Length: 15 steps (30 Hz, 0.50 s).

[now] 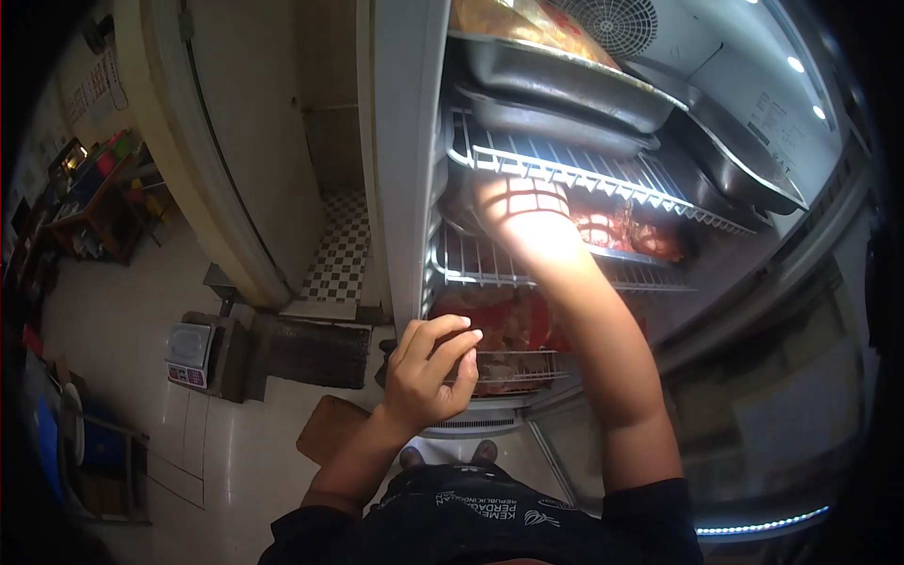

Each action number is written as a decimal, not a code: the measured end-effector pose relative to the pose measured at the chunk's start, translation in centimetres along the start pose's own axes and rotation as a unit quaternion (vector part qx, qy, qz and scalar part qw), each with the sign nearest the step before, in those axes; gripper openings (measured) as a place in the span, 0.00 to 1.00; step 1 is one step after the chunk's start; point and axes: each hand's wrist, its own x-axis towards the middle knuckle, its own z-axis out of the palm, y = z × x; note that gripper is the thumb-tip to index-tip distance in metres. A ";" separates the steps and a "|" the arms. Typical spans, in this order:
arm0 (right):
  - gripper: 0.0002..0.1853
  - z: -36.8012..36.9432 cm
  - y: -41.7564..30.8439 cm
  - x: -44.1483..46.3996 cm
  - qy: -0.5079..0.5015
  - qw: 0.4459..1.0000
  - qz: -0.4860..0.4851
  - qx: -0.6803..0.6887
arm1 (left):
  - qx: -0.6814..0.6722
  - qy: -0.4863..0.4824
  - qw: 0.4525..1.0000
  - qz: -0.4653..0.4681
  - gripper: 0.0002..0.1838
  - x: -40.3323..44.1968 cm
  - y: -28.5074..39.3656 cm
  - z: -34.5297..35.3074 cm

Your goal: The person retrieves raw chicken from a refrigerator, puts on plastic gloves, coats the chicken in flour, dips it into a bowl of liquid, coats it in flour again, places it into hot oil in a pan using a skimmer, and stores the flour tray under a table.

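Observation:
My left hand [433,372] hovers before the lower part of an open refrigerator, its fingers loosely bent and apart, holding nothing. My right hand [520,196] reaches in under a wire shelf [603,179], brightly lit and striped by the wires' shadows; its fingers are hidden, so what it touches does not show. Red meat [612,233] in a shallow tray lies just right of that wrist. Below, behind my left hand, red and pale packs [513,315] that look like meat rest on a lower rack.
Metal pans [574,85] stand on the upper shelf, with a bag [537,28] of pale yellow food on top. Another deep pan [744,160] sits right. The glass door [772,377] is swung out at right. On the floor side are a scale [188,348] and a dark mat [311,350].

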 end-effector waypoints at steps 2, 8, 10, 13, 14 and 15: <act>0.08 3.2 -0.6 -0.5 0.048 0.981 -0.085 -0.166 | -0.007 0.005 1.000 0.000 0.12 -0.2 -0.1 -0.4; 0.12 2.7 0.5 0.8 0.036 0.984 -0.150 -0.086 | -0.005 -0.009 0.999 -0.042 0.12 -1.5 -0.4 -1.7; 0.14 4.6 -1.8 -0.5 0.003 0.984 -0.102 -0.148 | -0.007 -0.007 0.999 -0.052 0.12 -2.0 -0.5 -2.1; 0.16 4.6 -3.4 -1.3 -0.065 0.991 -0.048 -0.107 | -0.007 -0.014 0.998 -0.061 0.12 -2.3 -0.6 -2.2; 0.16 5.0 -3.0 -1.0 -0.110 0.990 -0.073 0.047 | -0.005 -0.016 0.998 -0.063 0.12 -2.4 -0.6 -2.2; 0.16 5.4 -2.6 -0.5 -0.153 0.963 -0.096 0.200 | -0.008 -0.018 0.997 -0.070 0.13 -2.8 -0.7 -2.1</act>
